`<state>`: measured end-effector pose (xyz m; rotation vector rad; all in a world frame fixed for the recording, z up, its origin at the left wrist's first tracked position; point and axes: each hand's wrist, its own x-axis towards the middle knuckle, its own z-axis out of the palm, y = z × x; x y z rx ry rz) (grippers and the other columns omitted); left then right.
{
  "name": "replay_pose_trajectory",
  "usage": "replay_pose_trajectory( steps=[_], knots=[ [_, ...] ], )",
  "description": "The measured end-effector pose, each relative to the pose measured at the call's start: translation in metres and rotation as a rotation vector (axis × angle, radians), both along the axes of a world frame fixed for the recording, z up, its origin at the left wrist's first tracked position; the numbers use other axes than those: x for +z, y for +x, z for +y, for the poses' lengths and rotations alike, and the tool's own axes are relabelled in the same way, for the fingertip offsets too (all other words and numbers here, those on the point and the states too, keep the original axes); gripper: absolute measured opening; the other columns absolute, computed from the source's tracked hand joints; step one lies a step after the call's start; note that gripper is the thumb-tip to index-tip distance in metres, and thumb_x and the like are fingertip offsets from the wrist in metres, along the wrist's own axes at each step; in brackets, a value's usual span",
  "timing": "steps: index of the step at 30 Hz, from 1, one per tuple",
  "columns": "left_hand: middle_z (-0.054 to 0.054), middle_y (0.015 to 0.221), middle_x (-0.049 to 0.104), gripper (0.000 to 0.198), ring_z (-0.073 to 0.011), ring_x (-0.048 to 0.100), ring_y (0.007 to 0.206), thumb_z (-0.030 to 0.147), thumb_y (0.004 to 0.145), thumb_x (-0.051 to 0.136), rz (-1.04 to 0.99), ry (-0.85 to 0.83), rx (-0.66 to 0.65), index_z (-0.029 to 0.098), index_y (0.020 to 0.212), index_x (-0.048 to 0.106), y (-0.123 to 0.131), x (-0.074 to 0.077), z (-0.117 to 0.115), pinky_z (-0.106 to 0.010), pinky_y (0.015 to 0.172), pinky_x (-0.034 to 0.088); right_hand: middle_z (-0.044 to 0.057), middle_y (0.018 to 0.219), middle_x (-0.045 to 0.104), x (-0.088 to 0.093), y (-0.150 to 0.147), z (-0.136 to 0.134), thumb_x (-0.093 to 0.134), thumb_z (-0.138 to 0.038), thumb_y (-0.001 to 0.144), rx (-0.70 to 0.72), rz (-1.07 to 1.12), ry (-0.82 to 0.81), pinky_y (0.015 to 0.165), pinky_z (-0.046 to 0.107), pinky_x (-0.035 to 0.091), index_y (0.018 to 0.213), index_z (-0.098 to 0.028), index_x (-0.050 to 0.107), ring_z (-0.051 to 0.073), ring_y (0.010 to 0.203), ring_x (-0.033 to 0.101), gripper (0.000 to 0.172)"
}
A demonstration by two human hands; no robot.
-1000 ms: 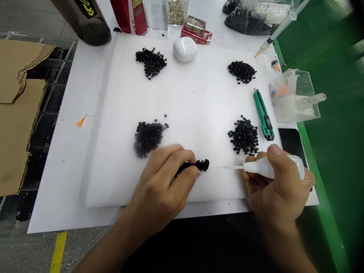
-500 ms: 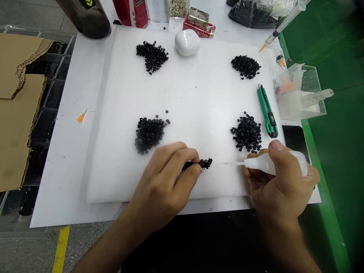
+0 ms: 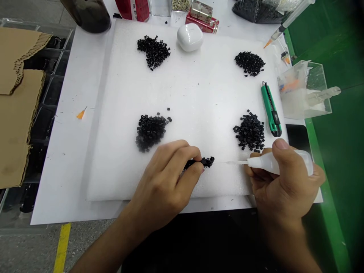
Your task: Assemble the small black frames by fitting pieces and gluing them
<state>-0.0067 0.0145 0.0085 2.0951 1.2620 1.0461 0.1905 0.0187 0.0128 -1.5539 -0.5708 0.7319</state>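
Between the thumb and fingers of my left hand is a small dark part, elongated and jagged at its right end; my fingers hide the rest. My right hand is closed around a white squeeze bottle, lying sideways with its thin nozzle pointing left at the part. The faint nozzle tip nears the part's right end; I cannot tell if they touch. Both hands are over the front of a white foam sheet. Small black square pieces lie in a left pile and a right pile.
Farther back are two more black piles and a glossy white case. A green utility knife lies at right, beside a clear box and a syringe. An orange needle tip lies left.
The view has shifted slightly, so most things sit a little higher and further right. Both hands keep their grips, and the bottle and dark part hold nearly the same positions relative to each other.
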Motion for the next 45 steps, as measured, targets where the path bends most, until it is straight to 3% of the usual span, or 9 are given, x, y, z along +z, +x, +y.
replay_pose_trajectory(
  steps=[20,24,26,29,31,35,40,42,45],
  knots=[
    [-0.005,0.1,0.069,0.013,-0.0179,0.06,0.102,0.001,0.089,0.07,0.029,0.023,-0.012,0.013,0.091,0.067,-0.001,0.0,0.0,-0.032,0.09,0.054,-0.002,0.052,0.055,0.0,0.001,0.0,0.08,-0.038,0.07,-0.038,0.0,-0.054,0.032,0.029,0.042,0.061,-0.022,0.062,0.016,0.042,0.052,0.027],
    [-0.008,0.102,0.069,0.01,-0.0208,0.06,0.104,0.001,0.09,0.069,0.103,0.103,-0.04,0.011,0.09,0.067,-0.001,-0.002,0.0,-0.035,0.089,0.054,-0.008,0.043,0.028,0.011,0.009,0.008,0.07,-0.033,0.074,-0.022,0.147,0.073,0.029,0.021,0.019,0.05,-0.023,0.034,0.006,0.035,0.023,0.044],
    [-0.01,0.104,0.068,0.008,-0.024,0.06,0.107,0.002,0.091,0.068,0.162,0.152,-0.059,0.01,0.091,0.068,-0.002,-0.003,0.0,-0.038,0.09,0.054,-0.009,0.044,0.023,0.019,0.015,0.019,0.069,-0.032,0.078,0.054,0.111,0.104,0.032,0.021,0.019,0.055,-0.023,0.039,0.006,0.036,0.021,0.039],
    [-0.011,0.106,0.068,0.008,-0.0266,0.059,0.112,0.002,0.093,0.066,0.222,0.183,-0.077,0.009,0.093,0.068,-0.002,-0.005,0.001,-0.042,0.093,0.052,-0.004,0.054,0.049,0.026,0.023,0.047,0.073,-0.034,0.084,0.223,-0.116,0.109,0.042,0.028,0.041,0.086,-0.022,0.07,0.013,0.046,0.05,0.013],
    [-0.01,0.107,0.069,0.008,-0.026,0.06,0.113,0.003,0.094,0.064,0.226,0.183,-0.075,0.01,0.096,0.069,-0.003,-0.006,0.001,-0.042,0.094,0.051,0.003,0.074,0.066,0.025,0.026,0.071,0.075,-0.039,0.084,0.382,-0.354,0.097,0.056,0.033,0.052,0.105,-0.02,0.073,0.017,0.064,0.065,0.029],
    [-0.009,0.125,0.069,0.025,-0.0279,0.059,0.121,-0.002,0.095,0.056,0.25,0.231,-0.139,0.012,0.112,0.068,-0.007,-0.007,0.0,-0.046,0.098,0.049,0.002,0.087,0.073,0.013,0.021,0.108,0.077,-0.036,0.081,0.648,-0.728,0.048,0.075,0.035,0.057,0.105,-0.021,0.072,0.018,0.081,0.069,0.029],
    [-0.004,0.14,0.064,0.04,-0.0296,0.053,0.132,-0.006,0.097,0.043,0.334,0.255,-0.205,0.016,0.121,0.067,-0.011,-0.009,-0.002,-0.05,0.101,0.044,0.007,0.108,0.075,0.009,0.021,0.108,0.073,-0.035,0.084,0.791,-0.913,-0.01,0.085,0.044,0.058,0.131,-0.021,0.059,0.022,0.09,0.072,0.051],
    [-0.003,0.138,0.065,0.041,-0.03,0.053,0.132,-0.006,0.097,0.042,0.345,0.269,-0.2,0.015,0.122,0.067,-0.01,-0.01,-0.001,-0.05,0.101,0.044,0.007,0.113,0.075,0.016,0.034,0.103,0.071,-0.036,0.087,0.707,-0.989,0.068,0.085,0.042,0.059,0.133,-0.024,0.059,0.022,0.093,0.073,0.049],
    [-0.004,0.134,0.068,0.04,-0.03,0.056,0.129,-0.005,0.097,0.042,0.323,0.308,-0.187,0.015,0.12,0.068,-0.008,-0.011,0.0,-0.049,0.099,0.044,0.01,0.113,0.074,0.028,0.071,0.101,0.063,-0.035,0.093,0.309,-1.176,0.186,0.087,0.044,0.055,0.117,-0.024,0.069,0.025,0.098,0.07,0.027]
  ],
)
